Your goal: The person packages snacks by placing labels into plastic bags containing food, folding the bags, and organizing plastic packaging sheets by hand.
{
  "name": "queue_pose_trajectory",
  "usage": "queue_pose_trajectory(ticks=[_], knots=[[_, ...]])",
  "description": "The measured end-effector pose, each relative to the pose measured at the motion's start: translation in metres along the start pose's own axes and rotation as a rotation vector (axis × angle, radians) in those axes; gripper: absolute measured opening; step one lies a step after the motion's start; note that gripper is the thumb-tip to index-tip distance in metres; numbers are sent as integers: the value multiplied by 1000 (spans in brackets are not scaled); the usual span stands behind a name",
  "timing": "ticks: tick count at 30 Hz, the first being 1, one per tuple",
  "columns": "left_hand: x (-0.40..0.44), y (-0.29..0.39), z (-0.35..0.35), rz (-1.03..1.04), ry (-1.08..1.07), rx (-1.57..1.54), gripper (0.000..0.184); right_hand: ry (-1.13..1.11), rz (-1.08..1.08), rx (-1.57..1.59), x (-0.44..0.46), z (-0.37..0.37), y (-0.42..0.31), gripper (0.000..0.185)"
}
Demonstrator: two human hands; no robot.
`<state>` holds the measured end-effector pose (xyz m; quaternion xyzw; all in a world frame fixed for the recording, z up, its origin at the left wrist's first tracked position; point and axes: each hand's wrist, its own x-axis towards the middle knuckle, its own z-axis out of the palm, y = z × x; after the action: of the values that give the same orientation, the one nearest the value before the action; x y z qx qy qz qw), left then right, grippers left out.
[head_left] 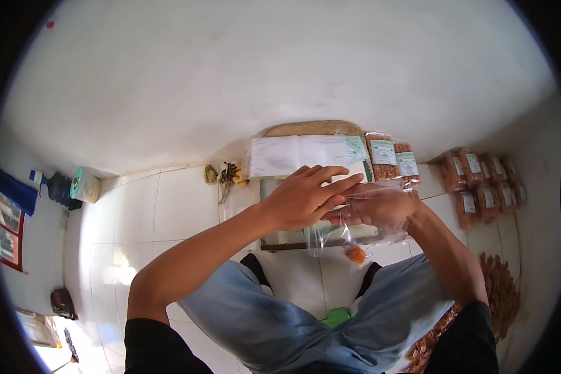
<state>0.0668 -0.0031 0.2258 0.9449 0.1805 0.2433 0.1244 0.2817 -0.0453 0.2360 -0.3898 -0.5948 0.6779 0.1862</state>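
My left hand [302, 198] reaches over the low table, its fingers spread and touching the clear plastic bag. My right hand [380, 207] is inside or behind the clear plastic bag [323, 239], and the film covers its fingers. Both hands meet above the table's right part. Beyond them lies a stack of white plastic sheets or bags [287, 156] with green printed labels [353, 146] at its right end. A small packet with orange contents [356, 254] lies below the bag, near the table's front edge.
Two labelled brown packs [383, 159] stand right of the stack. More filled packs [480, 181] are grouped farther right, with loose brown pieces [498, 290] on the floor. Bananas [237, 174] lie left. A tub [86, 186] and water bottle [59, 189] stand far left.
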Motion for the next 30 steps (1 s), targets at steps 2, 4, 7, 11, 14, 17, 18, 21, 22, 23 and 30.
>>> queue_pose_trajectory(ticks=[2, 4, 7, 11, 14, 17, 18, 21, 22, 23, 30], knots=[[-2, 2, 5, -1, 42, 31, 43, -18, -1, 213, 6, 11, 0, 32], [-3, 5, 7, 77, 107, 12, 43, -37, 124, 592, 10, 16, 2, 24], [-5, 14, 8, 66, 113, 8, 49, 72, 23, -251, 15, 16, 16, 30], [-9, 25, 16, 18, 215, 78, 49, 88, 74, -671, 6, 20, 10, 32], [-14, 40, 31, -26, 252, 64, 49, 61, 113, 683, 3, 30, 23, 36], [-23, 65, 46, -107, 310, 37, 47, 49, 55, 637, -3, 39, 37, 43], [-26, 72, 50, -138, 324, 33, 46, 34, -88, -171, -9, 38, 43, 46], [-36, 95, 55, -213, 329, 28, 47, -22, -16, -74, -12, 32, 72, 50], [-38, 102, 57, -213, 326, 18, 47, -23, -11, -25, -14, 35, 76, 51], [-40, 109, 59, -213, 321, 5, 48, -14, -13, 34, -16, 40, 80, 52], [-42, 155, 96, -135, 411, -181, 53, 76, -87, 610, -40, 77, 90, 61]])
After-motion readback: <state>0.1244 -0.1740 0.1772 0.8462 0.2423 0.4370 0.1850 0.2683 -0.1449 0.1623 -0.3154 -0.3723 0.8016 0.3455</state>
